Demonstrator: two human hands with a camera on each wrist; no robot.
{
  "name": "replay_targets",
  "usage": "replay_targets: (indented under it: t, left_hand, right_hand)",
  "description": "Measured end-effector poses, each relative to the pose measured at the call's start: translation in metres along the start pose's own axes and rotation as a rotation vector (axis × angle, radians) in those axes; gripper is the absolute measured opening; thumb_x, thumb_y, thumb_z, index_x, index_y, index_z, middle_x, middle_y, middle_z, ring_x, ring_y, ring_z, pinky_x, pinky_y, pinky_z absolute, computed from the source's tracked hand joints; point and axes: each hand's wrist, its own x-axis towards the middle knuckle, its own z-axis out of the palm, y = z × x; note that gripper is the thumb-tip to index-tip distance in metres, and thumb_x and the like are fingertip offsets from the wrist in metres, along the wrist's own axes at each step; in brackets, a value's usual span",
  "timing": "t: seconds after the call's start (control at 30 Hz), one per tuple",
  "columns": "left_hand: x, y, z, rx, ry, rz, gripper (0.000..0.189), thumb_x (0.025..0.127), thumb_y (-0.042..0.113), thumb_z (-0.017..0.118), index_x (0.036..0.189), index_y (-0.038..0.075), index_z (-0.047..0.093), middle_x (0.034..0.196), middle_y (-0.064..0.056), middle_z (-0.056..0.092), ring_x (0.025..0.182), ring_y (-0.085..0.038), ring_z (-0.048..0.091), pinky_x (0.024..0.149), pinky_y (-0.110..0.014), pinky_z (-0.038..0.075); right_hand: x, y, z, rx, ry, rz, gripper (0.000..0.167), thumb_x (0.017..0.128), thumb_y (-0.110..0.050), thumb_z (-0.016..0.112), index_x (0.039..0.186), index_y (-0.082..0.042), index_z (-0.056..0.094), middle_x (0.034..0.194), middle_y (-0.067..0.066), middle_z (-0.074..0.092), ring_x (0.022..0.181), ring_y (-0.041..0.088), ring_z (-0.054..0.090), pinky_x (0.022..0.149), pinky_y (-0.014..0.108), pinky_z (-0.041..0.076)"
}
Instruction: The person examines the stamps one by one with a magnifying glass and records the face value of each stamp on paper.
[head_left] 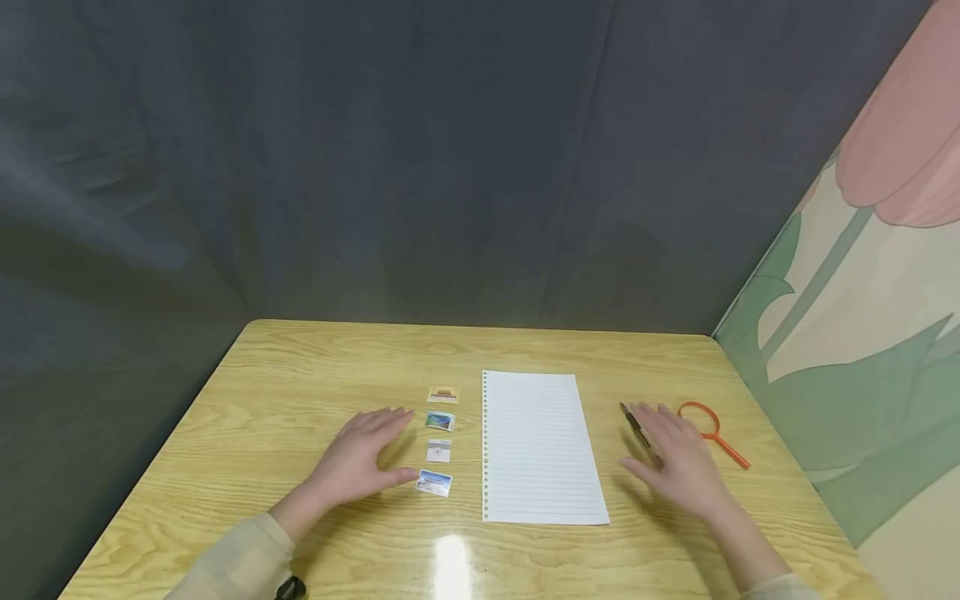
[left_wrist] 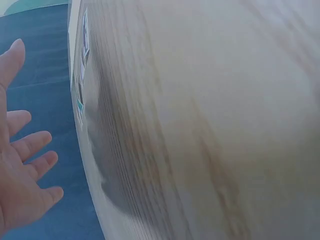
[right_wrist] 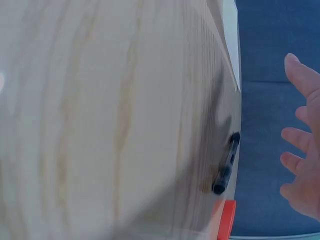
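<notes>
My left hand (head_left: 362,463), fingers spread and holding nothing, is over the table just left of a column of several small stamps. From far to near these are a yellowish stamp (head_left: 443,395), a blue-green one (head_left: 440,421), a pale grey one (head_left: 438,451) and a blue-and-white one (head_left: 434,482), whose edge the thumb overlaps in the head view. A sheet of lined loose-leaf paper (head_left: 542,450) lies at the middle. On its right, my right hand (head_left: 681,463) is spread above a dark pen (right_wrist: 226,165), partly covering it in the head view.
An orange-red magnifying glass (head_left: 717,434) lies right of the right hand, its handle toward the near right. The wooden table (head_left: 337,350) ends at a dark curtain (head_left: 450,167) behind. A flower-patterned wall (head_left: 870,333) borders the right side.
</notes>
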Motion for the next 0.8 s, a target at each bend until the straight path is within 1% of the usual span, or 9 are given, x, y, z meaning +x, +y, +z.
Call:
replay_targets:
  t: [0.13,0.27,0.33,0.53,0.57,0.63,0.73,0.77,0.8]
  left_hand:
    - [0.002,0.001,0.002,-0.05,0.02,0.013,0.084,0.081,0.054,0.076,0.147,0.011,0.048,0.146,-0.013,0.05,0.133,-0.036,0.045,0.109,-0.061,0.033]
    - [0.003,0.003,0.003,-0.113,0.037,0.021,0.082,0.081,0.054,0.076,0.145,0.011,0.051,0.145,-0.01,0.052,0.131,-0.033,0.047,0.107,-0.057,0.038]
    - [0.003,0.005,0.003,-0.149,0.038,0.016,0.081,0.08,0.053,0.077,0.144,0.011,0.052,0.144,-0.009,0.053,0.131,-0.032,0.047,0.107,-0.056,0.038]
    - [0.002,0.007,0.005,-0.253,0.036,-0.013,0.076,0.076,0.043,0.084,0.14,0.011,0.057,0.139,-0.006,0.057,0.13,-0.032,0.048,0.106,-0.056,0.04]
    - [0.002,0.007,0.005,-0.27,0.04,-0.014,0.075,0.076,0.041,0.085,0.139,0.011,0.058,0.138,-0.007,0.058,0.129,-0.033,0.049,0.106,-0.056,0.04]
    - [0.002,0.008,0.007,-0.298,0.043,-0.021,0.074,0.075,0.04,0.085,0.138,0.011,0.059,0.136,-0.007,0.058,0.128,-0.034,0.049,0.105,-0.057,0.04]
    - [0.001,0.009,0.012,-0.324,0.041,-0.033,0.074,0.076,0.041,0.085,0.138,0.011,0.06,0.135,-0.008,0.059,0.127,-0.035,0.05,0.105,-0.057,0.04]
    - [0.001,0.009,0.013,-0.331,0.037,-0.042,0.074,0.076,0.042,0.085,0.138,0.012,0.06,0.136,-0.009,0.059,0.127,-0.036,0.05,0.105,-0.057,0.04]
    - [0.0,0.009,0.014,-0.339,0.032,-0.048,0.074,0.075,0.042,0.085,0.138,0.012,0.06,0.136,-0.009,0.058,0.127,-0.036,0.05,0.105,-0.057,0.04]
  right_hand:
    - [-0.003,0.007,-0.003,0.045,0.06,-0.013,0.076,0.075,-0.026,0.085,0.139,0.0,0.052,0.132,0.025,0.058,0.121,0.054,0.047,0.101,0.068,0.033]
    - [-0.004,0.015,-0.007,0.084,0.098,0.019,0.07,0.074,-0.016,0.085,0.134,0.004,0.056,0.129,0.024,0.06,0.118,0.049,0.05,0.102,0.058,0.035]
    - [-0.006,0.02,-0.008,0.11,0.115,0.039,0.069,0.073,-0.013,0.085,0.133,0.005,0.056,0.128,0.025,0.06,0.116,0.048,0.051,0.099,0.059,0.036]
    - [-0.009,0.029,-0.015,0.207,0.137,0.106,0.065,0.074,-0.006,0.084,0.132,0.008,0.056,0.126,0.03,0.059,0.113,0.052,0.05,0.094,0.07,0.032]
    - [-0.01,0.03,-0.017,0.207,0.141,0.12,0.064,0.075,-0.006,0.084,0.132,0.008,0.056,0.126,0.03,0.059,0.113,0.052,0.051,0.099,0.066,0.033]
    - [-0.011,0.034,-0.019,0.202,0.165,0.121,0.062,0.074,-0.004,0.084,0.129,0.008,0.058,0.125,0.029,0.061,0.111,0.049,0.053,0.107,0.048,0.034]
    - [-0.011,0.043,-0.02,0.178,0.219,0.085,0.06,0.069,0.001,0.085,0.125,0.008,0.062,0.119,0.028,0.064,0.116,0.025,0.058,0.102,0.016,0.033]
    - [-0.012,0.045,-0.02,0.175,0.234,0.077,0.06,0.068,0.003,0.085,0.124,0.007,0.063,0.117,0.027,0.065,0.117,0.015,0.057,0.099,0.007,0.029]
    - [-0.013,0.048,-0.02,0.178,0.25,0.067,0.061,0.066,0.005,0.085,0.123,0.007,0.064,0.115,0.027,0.066,0.117,0.004,0.054,0.096,0.004,0.029]
